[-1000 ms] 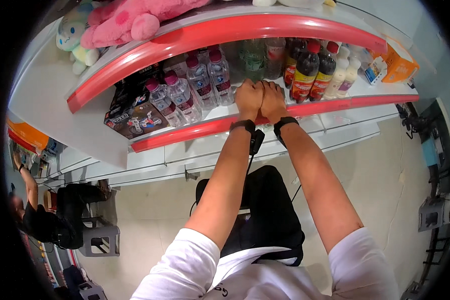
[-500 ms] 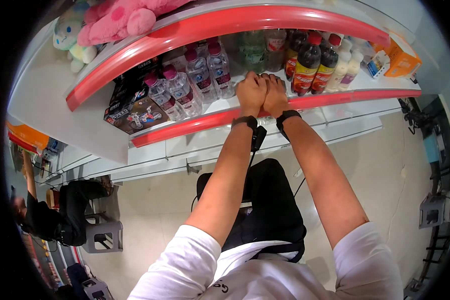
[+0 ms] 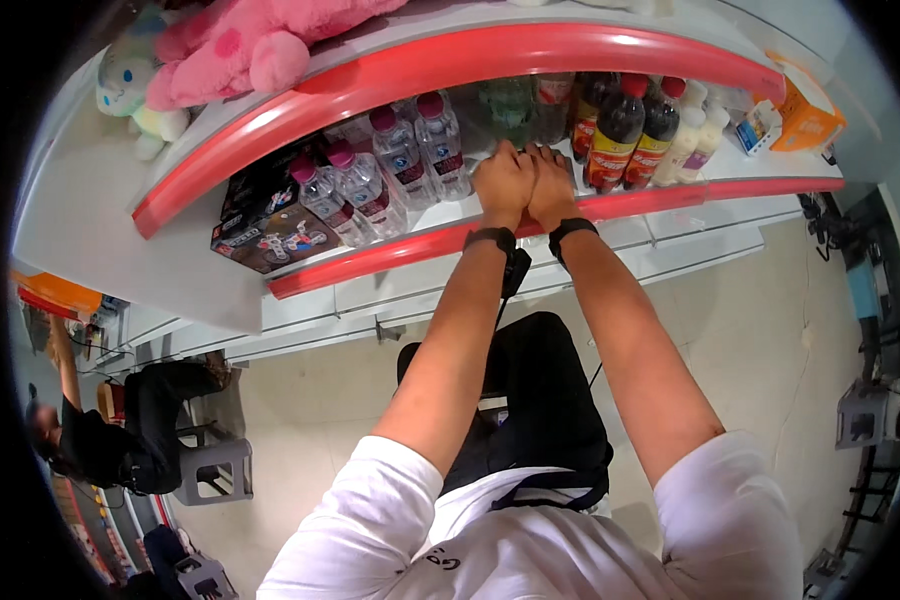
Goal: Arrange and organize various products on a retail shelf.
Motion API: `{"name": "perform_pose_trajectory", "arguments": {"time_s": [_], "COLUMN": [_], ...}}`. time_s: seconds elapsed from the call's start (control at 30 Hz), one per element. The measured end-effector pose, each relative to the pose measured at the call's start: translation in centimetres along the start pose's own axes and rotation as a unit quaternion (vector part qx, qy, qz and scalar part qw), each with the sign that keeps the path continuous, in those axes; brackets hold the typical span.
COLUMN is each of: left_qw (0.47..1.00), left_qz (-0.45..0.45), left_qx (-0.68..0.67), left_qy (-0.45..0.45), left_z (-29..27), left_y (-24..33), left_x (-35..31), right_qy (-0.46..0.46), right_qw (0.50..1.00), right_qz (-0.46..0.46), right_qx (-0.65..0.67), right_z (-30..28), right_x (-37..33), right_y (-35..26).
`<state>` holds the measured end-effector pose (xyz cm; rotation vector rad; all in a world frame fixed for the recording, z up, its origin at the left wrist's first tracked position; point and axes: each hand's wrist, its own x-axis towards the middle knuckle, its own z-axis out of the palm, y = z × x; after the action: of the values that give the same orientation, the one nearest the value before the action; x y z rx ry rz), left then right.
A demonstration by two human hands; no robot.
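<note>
My left hand (image 3: 504, 184) and my right hand (image 3: 551, 187) rest side by side, touching, at the front of a shelf. Both have their fingers curled down, and the hands hide whatever might be under or inside them. Just behind them stand a greenish clear bottle (image 3: 510, 112) and a clear bottle with a red label (image 3: 553, 105). Nearest my left hand is a row of clear water bottles with purple caps (image 3: 440, 148). Beside my right hand stand dark cola bottles with red caps (image 3: 615, 135), then white milky drink bottles (image 3: 705, 140).
A red-edged upper shelf (image 3: 440, 62) curves over the bottles, bearing a pink plush toy (image 3: 240, 45). The lower shelf has a red front strip (image 3: 660, 202). A dark toy box (image 3: 280, 235) sits left, an orange box (image 3: 808, 108) right. Another person (image 3: 100, 430) is beside a grey stool (image 3: 218, 470).
The view has tilted slightly, so the shelf's left side sits a little lower in the picture. My hands keep the same place and pose against the shelf.
</note>
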<state>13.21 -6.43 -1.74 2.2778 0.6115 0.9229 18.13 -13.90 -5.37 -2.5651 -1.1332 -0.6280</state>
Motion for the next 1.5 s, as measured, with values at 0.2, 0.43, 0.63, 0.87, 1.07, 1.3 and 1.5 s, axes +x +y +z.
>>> {"name": "perform_pose_trajectory", "arguments": {"time_s": [0.2,0.43,0.63,0.87,1.07,1.3,1.5], "left_qw": [0.984,0.981,0.975,0.973,0.973,0.969,0.969], "left_qz": [0.079,0.164,0.185,0.203,0.201,0.21,0.224], "left_qx": [0.111,0.072,0.095,0.086,0.074,0.082,0.078], "left_qy": [-0.11,-0.08,-0.074,-0.071,-0.082,-0.098,-0.074], "left_z": [-2.2,-1.8,-1.3,-1.5,-1.0,-1.4,-0.9], "left_y": [-0.6,-1.1,-1.4,-1.8,-1.7,-1.9,-2.0], "left_x": [0.3,-0.4,-0.4,-0.3,-0.1,0.0,0.0], "right_qy": [-0.02,0.051,0.068,0.023,0.035,0.067,0.059], "right_qw": [0.999,0.998,0.997,0.998,0.997,0.993,0.994], "right_qz": [0.008,-0.013,-0.012,-0.01,0.015,0.015,0.015], "right_qx": [0.024,0.019,0.046,0.056,0.069,0.1,0.09], "right_z": [-2.4,-1.6,-0.7,-1.1,-2.2,-1.6,-1.3], "right_x": [0.3,-0.1,0.0,0.0,0.1,-0.1,0.0], "right_y": [-1.8,-0.5,-0.3,-0.4,-0.7,-0.8,-0.6]}}
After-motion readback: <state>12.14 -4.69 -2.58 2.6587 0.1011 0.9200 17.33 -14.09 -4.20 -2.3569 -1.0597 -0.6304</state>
